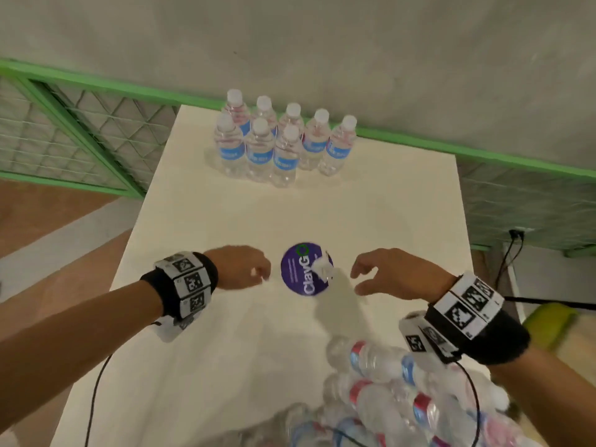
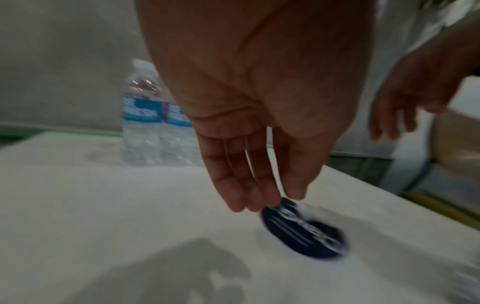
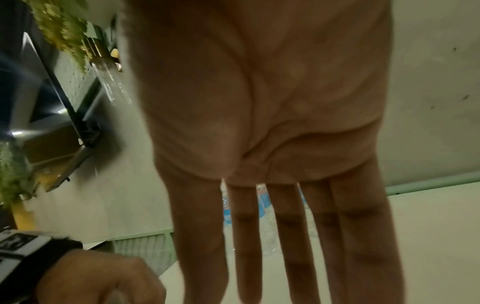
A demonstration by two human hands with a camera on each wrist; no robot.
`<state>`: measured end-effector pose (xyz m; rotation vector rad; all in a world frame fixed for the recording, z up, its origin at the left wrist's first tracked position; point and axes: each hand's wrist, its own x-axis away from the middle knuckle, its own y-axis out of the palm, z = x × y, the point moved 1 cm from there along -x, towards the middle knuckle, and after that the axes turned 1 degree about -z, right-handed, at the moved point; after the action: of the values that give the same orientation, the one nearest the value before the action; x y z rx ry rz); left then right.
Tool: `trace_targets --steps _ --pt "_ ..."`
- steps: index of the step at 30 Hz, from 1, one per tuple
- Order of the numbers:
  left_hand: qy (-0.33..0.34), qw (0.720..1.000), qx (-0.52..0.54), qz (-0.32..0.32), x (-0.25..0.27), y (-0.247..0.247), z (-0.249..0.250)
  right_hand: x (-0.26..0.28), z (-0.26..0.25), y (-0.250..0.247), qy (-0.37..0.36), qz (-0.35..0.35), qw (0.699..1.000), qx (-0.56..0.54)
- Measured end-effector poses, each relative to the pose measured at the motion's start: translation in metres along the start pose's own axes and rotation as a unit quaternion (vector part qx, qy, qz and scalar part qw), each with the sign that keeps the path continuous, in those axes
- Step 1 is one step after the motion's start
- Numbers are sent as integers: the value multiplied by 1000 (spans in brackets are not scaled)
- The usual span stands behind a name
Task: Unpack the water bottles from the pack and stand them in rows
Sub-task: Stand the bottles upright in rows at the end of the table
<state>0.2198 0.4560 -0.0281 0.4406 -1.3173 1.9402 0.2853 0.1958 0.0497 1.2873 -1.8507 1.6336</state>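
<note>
Several clear water bottles with blue labels and white caps stand in two rows at the table's far end; the left wrist view shows them behind my palm. The plastic-wrapped pack of bottles lies at the near right corner, under my right forearm. My left hand hovers low over the white table just left of a purple round sticker, fingers hanging relaxed and empty. My right hand hovers right of the sticker, its fingers straight and spread, holding nothing.
A small white scrap lies on the sticker's right side; what it is cannot be made out. Green wire-mesh fencing runs behind and beside the table. A cable hangs at the right. Bare tabletop lies between my hands and the standing bottles.
</note>
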Motion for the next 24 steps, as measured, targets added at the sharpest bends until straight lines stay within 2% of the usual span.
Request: trace_targets --steps 3,6,9,13,16,18,21,24 --pt "108 989 10 -105 35 46 57 32 4 30 1 -79 996 47" --pt "217 964 47 -147 67 80 102 55 11 56 -3 -116 988 102" --pt "272 954 26 -121 78 102 131 64 17 76 0 -89 991 104" --pt "315 942 -51 -107 77 119 157 62 17 92 -14 2 997 78" --pt "328 937 -94 -72 76 126 164 59 14 86 -2 50 999 3" --pt "321 943 -73 -53 73 116 158 54 12 76 3 83 995 -57" --pt "244 969 12 -32 60 81 127 38 9 60 -3 133 981 -139" --pt "156 984 86 25 45 37 87 15 7 40 -7 181 971 -156"
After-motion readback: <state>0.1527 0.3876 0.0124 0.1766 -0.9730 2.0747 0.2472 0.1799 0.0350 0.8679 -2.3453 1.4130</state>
